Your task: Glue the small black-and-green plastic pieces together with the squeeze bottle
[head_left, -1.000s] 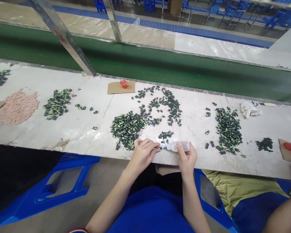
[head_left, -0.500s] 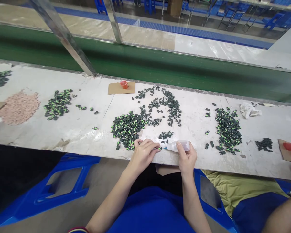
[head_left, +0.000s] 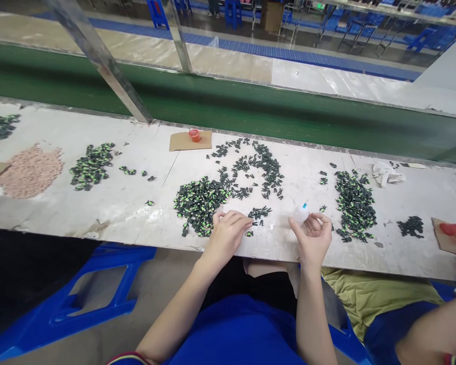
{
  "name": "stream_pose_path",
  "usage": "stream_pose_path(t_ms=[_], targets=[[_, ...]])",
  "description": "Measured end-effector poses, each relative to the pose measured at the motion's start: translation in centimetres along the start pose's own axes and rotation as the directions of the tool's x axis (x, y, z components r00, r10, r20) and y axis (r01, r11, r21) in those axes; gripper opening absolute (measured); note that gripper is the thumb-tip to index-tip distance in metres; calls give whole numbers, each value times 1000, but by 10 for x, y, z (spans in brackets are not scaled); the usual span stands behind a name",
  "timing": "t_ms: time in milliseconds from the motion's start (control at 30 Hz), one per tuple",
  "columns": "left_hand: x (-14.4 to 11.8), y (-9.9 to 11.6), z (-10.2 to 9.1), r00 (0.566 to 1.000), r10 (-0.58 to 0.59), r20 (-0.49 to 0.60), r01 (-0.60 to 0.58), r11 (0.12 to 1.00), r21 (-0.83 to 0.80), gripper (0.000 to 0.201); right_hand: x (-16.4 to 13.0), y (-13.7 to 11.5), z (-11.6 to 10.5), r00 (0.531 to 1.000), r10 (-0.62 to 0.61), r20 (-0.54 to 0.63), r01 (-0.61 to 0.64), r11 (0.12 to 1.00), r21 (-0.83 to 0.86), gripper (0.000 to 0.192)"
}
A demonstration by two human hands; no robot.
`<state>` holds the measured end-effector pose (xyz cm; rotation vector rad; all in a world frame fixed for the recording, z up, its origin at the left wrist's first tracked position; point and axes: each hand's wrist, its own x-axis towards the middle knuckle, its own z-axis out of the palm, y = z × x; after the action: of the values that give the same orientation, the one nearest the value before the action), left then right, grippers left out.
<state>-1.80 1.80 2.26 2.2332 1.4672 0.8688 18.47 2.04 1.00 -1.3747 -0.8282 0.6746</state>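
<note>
My left hand rests at the table's front edge, fingers drawn together. Its fingertips reach small black pieces; whatever they may grip is hidden. Just below the fingertips lies a small black-and-green piece. A translucent squeeze bottle with a blue needle tip is on the table, tip up. Close in front of it is my right hand, thumb and curled fingers apart. Left of my left hand spreads a heap of black-and-green pieces.
Loose black pieces lie farther back. An orange-red cup stands on cardboard. More piles include black-and-green pieces at right and pinkish pieces at left. A co-worker's arm shows at lower right.
My right hand has moved right, and the bottle has gone from lying sideways in its grip to tip up. A small piece now shows below my left fingertips.
</note>
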Motion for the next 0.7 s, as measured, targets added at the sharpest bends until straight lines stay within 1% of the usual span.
stream_pose_path(t_ms=[100, 167, 233, 267, 300, 333, 367, 400, 433, 467, 500, 567, 633, 700], targets=[[8, 2, 5, 1000, 23, 22, -24, 996, 86, 12, 7, 8, 1, 999, 11, 34, -8, 996, -88, 57], [12, 3, 10, 998, 27, 50, -33, 990, 141, 11, 7, 11, 1, 998, 0, 58, 8, 991, -131, 58], [15, 2, 14, 997, 27, 68, -38, 985, 169, 12, 4, 10, 0, 995, -81, 65, 92, 980, -177, 65], [15, 1, 16, 997, 24, 74, -36, 985, 169, 12, 1, 8, -1, 986, -157, 52, 165, 963, -213, 70], [15, 1, 17, 997, 18, 78, -30, 987, 158, 12, -3, 5, -1, 966, -258, 32, 257, 930, -262, 74], [15, 0, 17, 996, 11, 84, -22, 991, 136, 12, -8, 2, -1, 925, -381, 15, 366, 875, -316, 75], [14, 1, 17, 996, 1, 89, -10, 995, 102, 12, -13, -2, -1, 864, -504, 20, 476, 801, -363, 72], [13, 1, 17, 996, -10, 93, 4, 998, 60, 12, -19, -5, 0, 797, -601, 55, 572, 722, -388, 66], [12, 2, 16, 995, -22, 96, 21, 1000, 11, 13, -25, -8, 1, 740, -661, 125, 651, 657, -380, 58], [11, 4, 15, 995, -33, 98, 37, 998, -42, 15, -30, -10, 3, 708, -671, 222, 701, 628, -338, 50], [9, 5, 13, 994, -43, 99, 53, 994, -93, 16, -35, -12, 6, 696, -639, 327, 717, 636, -284, 42], [6, 9, 10, 994, -60, 97, 77, 980, -183, 19, -42, -12, 12, 698, -524, 489, 673, 713, -196, 25], [3, 11, 7, 993, -72, 94, 93, 966, -242, 20, -45, -10, 17, 712, -436, 550, 599, 787, -151, 15], [0, 11, 5, 992, -81, 92, 103, 958, -269, 20, -45, -7, 21, 726, -394, 564, 542, 832, -117, 13]])
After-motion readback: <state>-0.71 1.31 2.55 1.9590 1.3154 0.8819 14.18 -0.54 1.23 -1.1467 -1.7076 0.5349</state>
